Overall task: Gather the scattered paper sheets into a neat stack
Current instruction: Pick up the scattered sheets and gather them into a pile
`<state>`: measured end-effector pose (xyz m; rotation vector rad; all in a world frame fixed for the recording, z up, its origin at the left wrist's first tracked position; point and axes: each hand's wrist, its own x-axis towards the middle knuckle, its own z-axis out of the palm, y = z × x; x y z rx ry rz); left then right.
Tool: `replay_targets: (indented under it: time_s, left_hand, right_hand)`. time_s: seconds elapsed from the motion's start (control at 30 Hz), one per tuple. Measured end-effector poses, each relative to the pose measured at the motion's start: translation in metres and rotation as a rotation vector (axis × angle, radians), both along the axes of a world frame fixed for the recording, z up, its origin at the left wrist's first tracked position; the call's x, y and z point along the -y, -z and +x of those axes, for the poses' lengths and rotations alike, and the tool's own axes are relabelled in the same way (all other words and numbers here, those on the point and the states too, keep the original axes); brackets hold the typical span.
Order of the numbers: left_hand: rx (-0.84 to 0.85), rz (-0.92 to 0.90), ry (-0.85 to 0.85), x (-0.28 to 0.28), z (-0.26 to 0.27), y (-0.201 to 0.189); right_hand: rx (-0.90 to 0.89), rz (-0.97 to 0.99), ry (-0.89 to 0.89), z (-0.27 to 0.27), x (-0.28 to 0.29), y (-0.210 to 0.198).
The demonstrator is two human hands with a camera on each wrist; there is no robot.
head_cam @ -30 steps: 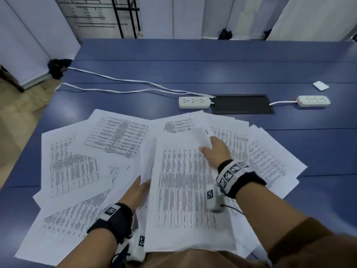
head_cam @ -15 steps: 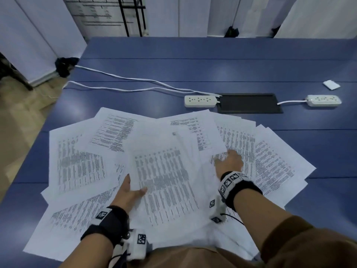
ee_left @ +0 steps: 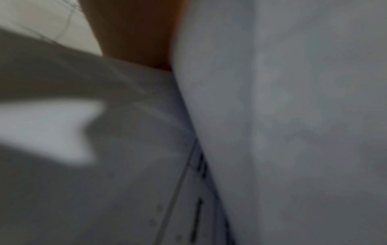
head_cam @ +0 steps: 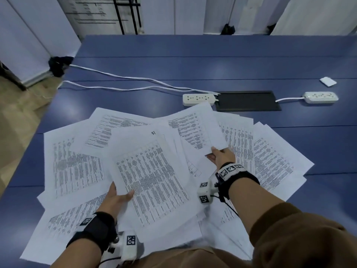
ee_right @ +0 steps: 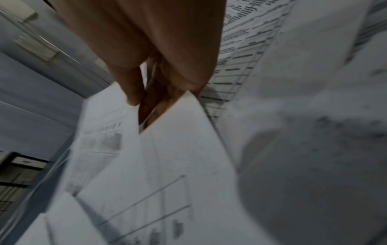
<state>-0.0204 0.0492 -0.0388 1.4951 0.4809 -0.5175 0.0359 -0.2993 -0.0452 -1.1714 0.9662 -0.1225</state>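
Left hand (head_cam: pixel 116 200) grips the near-left edge of a small bundle of printed sheets (head_cam: pixel 152 182), thumb on top, fingers hidden underneath; the bundle is lifted and tilted over the rest of the spread, and its top page carries a handwritten "31" at the far edge. Right hand (head_cam: pixel 222 156) pinches the near corner of a single printed sheet (head_cam: pixel 197 128) between thumb and fingers, the page raised off the pile and angled toward the near power strip (head_cam: pixel 199 99). The right wrist view confirms the pinch: the thumb (ee_right: pixel 132 84) presses the sheet corner against the fingers behind it. The left wrist view is blurred, just paper surfaces and a bit of hand, so no grip detail from there. The remaining loose sheets (head_cam: pixel 274 157) lie fanned and overlapping on the blue table (head_cam: pixel 193 60), all on the near side of the power strip, spreading left and right of it toward the table's near edge. Just right of the strip, touching it, is a black recessed cable hatch (head_cam: pixel 249 101); further right, a second power strip (head_cam: pixel 321 97), and beyond that a small white pad (head_cam: pixel 328 81). Two white cords (head_cam: pixel 119 82) run from the near strip off to the table's left edge.
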Motion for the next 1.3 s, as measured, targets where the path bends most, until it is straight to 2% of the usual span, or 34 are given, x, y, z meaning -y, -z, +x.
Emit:
replay_targets:
  time_s: [0.1, 0.27, 0.33, 0.4, 0.47, 0.57, 0.67, 0.73, 0.9, 1.03, 1.17, 1.23, 1.3]
  left_hand:
    - [-0.016, -0.027, -0.013, -0.002, 0.001, 0.0]
    - [-0.013, -0.064, -0.032, 0.0, -0.003, -0.008]
    - [-0.02, -0.062, -0.058, 0.005, -0.005, -0.019]
    - [-0.027, -0.063, -0.051, 0.009, -0.005, -0.032]
    - [-0.017, -0.041, -0.036, -0.001, -0.002, -0.007]
    - [-0.012, -0.012, -0.017, -0.008, 0.0, 0.004]
    - [-0.013, -0.008, 0.008, -0.008, 0.0, 0.003]
    - [-0.01, -0.003, 0.008, -0.009, 0.0, 0.004]
    - [-0.027, -0.06, -0.03, -0.012, 0.001, 0.01]
    - [0.003, -0.043, -0.006, -0.002, -0.003, -0.002]
    - [0.041, -0.005, 0.067, 0.023, -0.01, -0.03]
    - [0.036, 0.029, 0.117, 0.027, -0.005, -0.021]
    - [0.033, 0.066, 0.178, 0.033, -0.001, -0.02]
  right_hand:
    - [-0.124, -0.157, -0.014, -0.013, 0.012, 0.008]
    - [-0.275, -0.491, -0.053, -0.036, 0.032, -0.013]
    - [-0.228, -0.421, -0.098, -0.044, 0.037, -0.018]
    - [-0.168, -0.226, -0.141, -0.046, 0.033, -0.016]
    - [-0.118, -0.13, -0.162, -0.051, 0.019, -0.012]
    - [-0.056, -0.129, -0.273, -0.056, -0.01, -0.005]
    - [-0.126, -0.264, -0.364, -0.055, -0.031, -0.007]
    - [-0.158, -0.333, -0.356, -0.05, -0.032, -0.012]
    - [-0.019, -0.475, -0.273, -0.036, -0.009, -0.049]
    - [0.197, -0.549, -0.116, -0.031, 0.014, -0.113]
    - [0.454, -0.506, -0.177, -0.03, 0.022, -0.175]
    - [0.594, -0.421, -0.209, -0.032, 0.018, -0.198]
    - [0.656, -0.395, -0.258, -0.035, 0.012, -0.218]
